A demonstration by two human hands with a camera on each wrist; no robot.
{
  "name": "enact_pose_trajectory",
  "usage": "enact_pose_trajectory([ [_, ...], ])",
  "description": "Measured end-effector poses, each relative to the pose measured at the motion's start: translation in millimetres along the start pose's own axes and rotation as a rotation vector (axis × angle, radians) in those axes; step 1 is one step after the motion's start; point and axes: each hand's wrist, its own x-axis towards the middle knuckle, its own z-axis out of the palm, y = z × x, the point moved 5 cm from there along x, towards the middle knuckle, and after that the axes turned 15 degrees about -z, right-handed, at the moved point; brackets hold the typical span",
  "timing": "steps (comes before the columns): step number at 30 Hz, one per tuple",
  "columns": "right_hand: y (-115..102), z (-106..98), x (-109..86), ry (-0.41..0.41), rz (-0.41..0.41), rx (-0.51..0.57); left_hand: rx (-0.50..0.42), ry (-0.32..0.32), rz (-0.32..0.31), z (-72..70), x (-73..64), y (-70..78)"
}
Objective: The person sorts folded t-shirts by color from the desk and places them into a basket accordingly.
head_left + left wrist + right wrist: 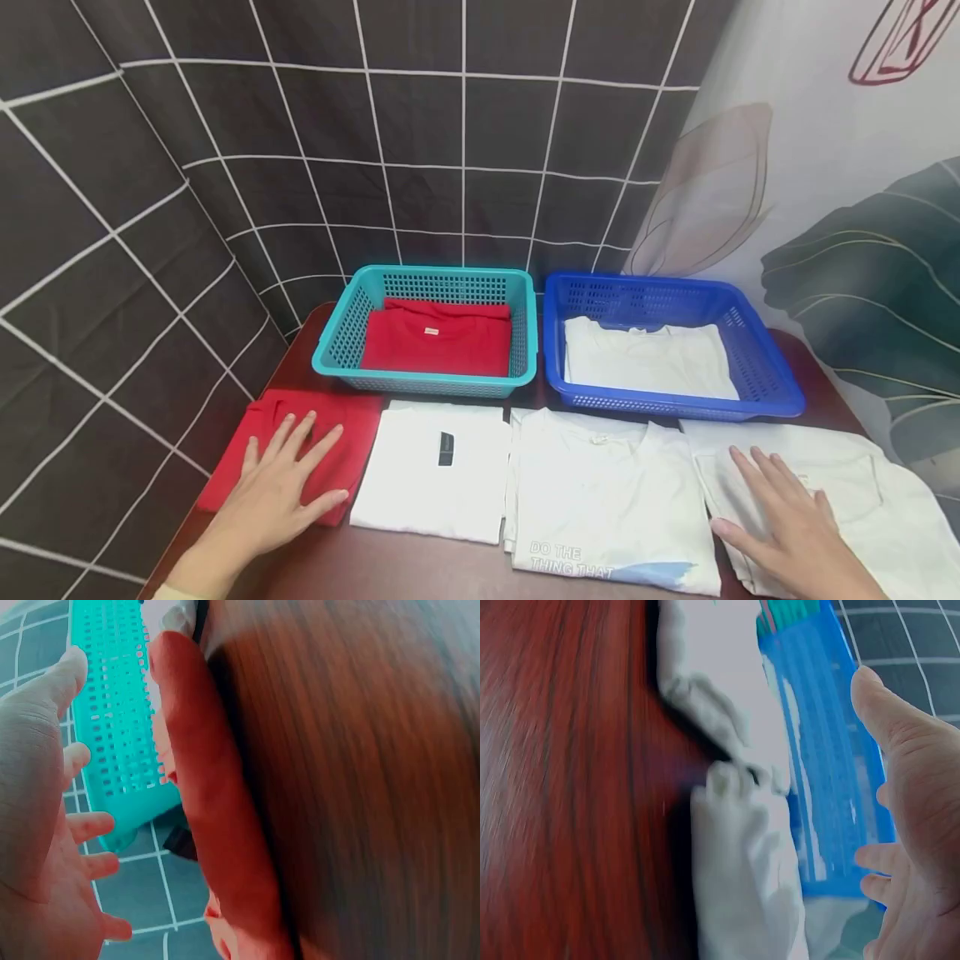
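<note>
Lower left, my left hand spreads empty over red shirt; lower right, right hand likewise, white shirt. Likely soft, light; I'd grip folded edges.

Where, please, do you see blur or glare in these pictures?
Head view: fairly sharp, lettering on a white shirt readable; left wrist view: table blurred, glare top right; right wrist view: white cloth smeared, glare at the table's left.

Red on the shirt by the left edge of the brown table. Dark with white lines on the cloth behind.
</note>
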Motion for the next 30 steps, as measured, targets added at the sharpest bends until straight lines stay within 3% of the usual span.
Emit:
enact_pose_trajectory([
  [2,-9,1,9.1,-0.002,-0.026,-0.004,-0.005,-0.017,0.007,2.5,2.4,5.3],
  [7,-39,6,34.5,0.094,-0.184,-0.014,-0.015,-0.055,0.019,13.6,10.0,21.1],
  [10,-60,15,51.1,0.108,-0.262,-0.012,-0.002,-0.079,0.028,22.9,12.8,30.8],
  [16,-108,38,88.4,0.063,-0.364,-0.019,0.015,-0.103,0.052,35.6,20.6,47.3],
  [22,-148,66,124.7,-0.044,-0.424,0.011,0.049,-0.161,0.038,48.2,38.1,54.2],
  [30,-171,91,164.1,-0.096,-0.453,0.014,0.052,-0.243,0.021,51.8,54.9,60.2],
])
